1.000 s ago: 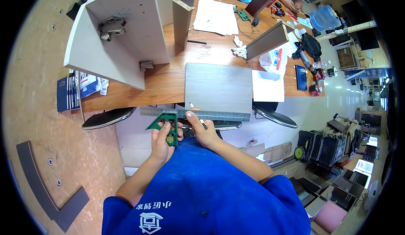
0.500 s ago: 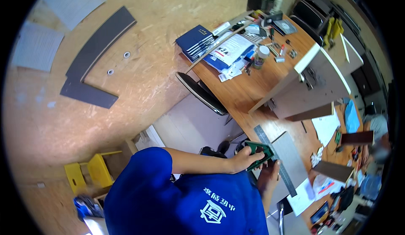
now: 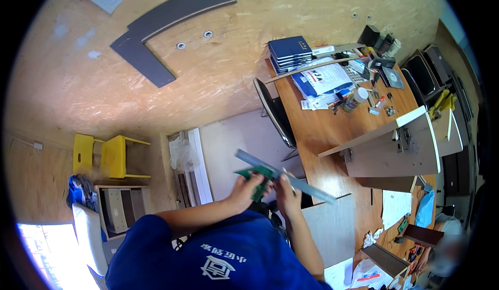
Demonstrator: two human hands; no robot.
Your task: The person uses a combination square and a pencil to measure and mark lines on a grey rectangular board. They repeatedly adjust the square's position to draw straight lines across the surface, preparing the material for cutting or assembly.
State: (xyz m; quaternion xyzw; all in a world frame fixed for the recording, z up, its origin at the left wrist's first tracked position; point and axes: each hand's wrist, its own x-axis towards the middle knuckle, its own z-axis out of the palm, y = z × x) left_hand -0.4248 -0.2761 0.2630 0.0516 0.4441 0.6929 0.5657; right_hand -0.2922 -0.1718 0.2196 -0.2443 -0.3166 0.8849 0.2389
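A tan wood-panel wall (image 3: 234,61) bears round metal fittings and meets a pale floor (image 3: 223,134). A wood-grain table (image 3: 319,136) stands near it, a black chair (image 3: 275,116) with a shiny rim at its edge. Beyond an open-fronted cabinet (image 3: 122,209) sits a yellow chair (image 3: 113,157); bright light (image 3: 54,256) glares at lower left.

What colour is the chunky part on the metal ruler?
The chunky part is green; the head view shows it best.

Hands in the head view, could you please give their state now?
Left hand: closed, holding the green square head.
Right hand: closed on a pen, touching the ruler.
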